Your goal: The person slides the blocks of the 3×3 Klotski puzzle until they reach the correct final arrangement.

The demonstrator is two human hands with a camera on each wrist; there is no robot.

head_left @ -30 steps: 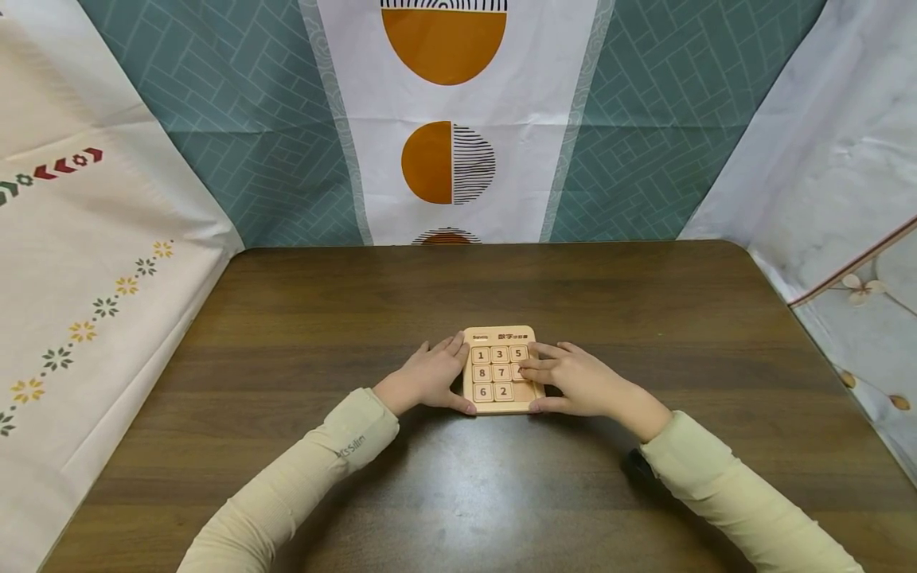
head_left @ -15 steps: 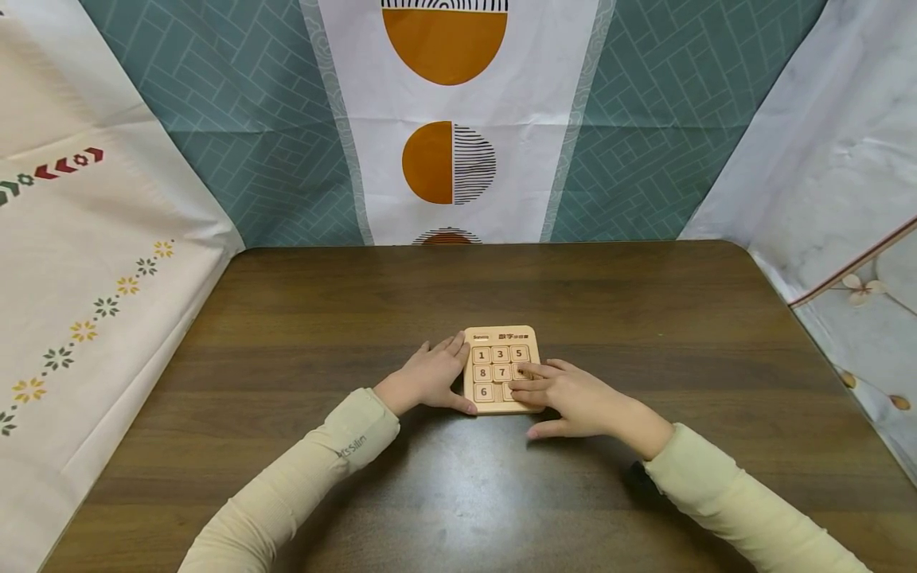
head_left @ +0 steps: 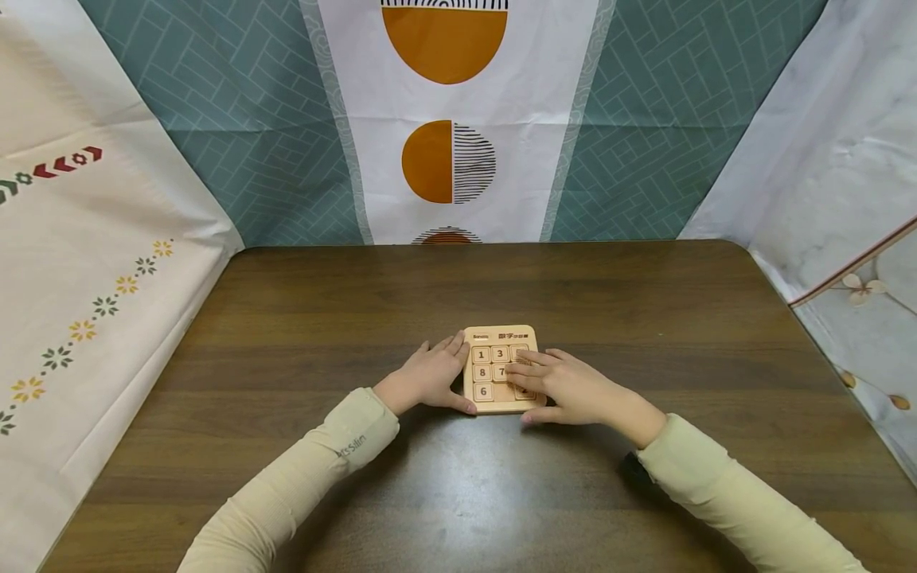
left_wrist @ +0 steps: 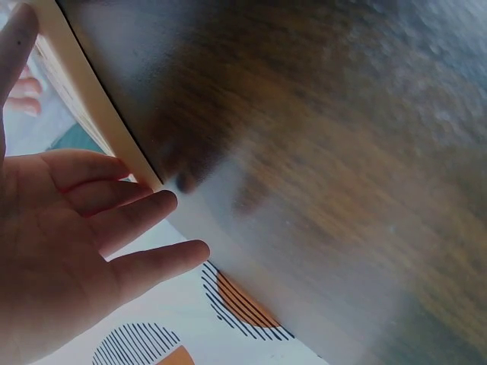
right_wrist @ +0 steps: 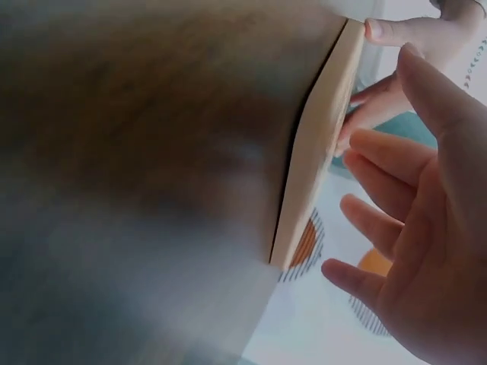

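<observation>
A wooden number slide puzzle (head_left: 497, 406) lies flat on the table, with numbered square tiles in its frame. The 1, 3, 8, 7 and 6 tiles show; the 2 tile (head_left: 525, 394) is partly covered at the bottom right, with a gap to its left. My left hand (head_left: 427, 378) rests along the frame's left side, thumb at the near corner and extended fingers against the edge. My right hand (head_left: 573, 388) reaches over the right side, fingers stretched above the right-hand tiles and thumb low near the front edge. Its fingers hide the upper and middle right tiles.
The brown wooden table (head_left: 344, 294) spreads around the puzzle. Behind it hangs a patterned cloth (head_left: 272, 159), with pale cloths at the left and right sides. A dark object (head_left: 634, 469) sits under the right sleeve cuff.
The 2 tile has slid right from the bottom middle to the bottom right corner. My right hand dipped toward me, then moved back up over the tiles. The left hand has stayed put.
</observation>
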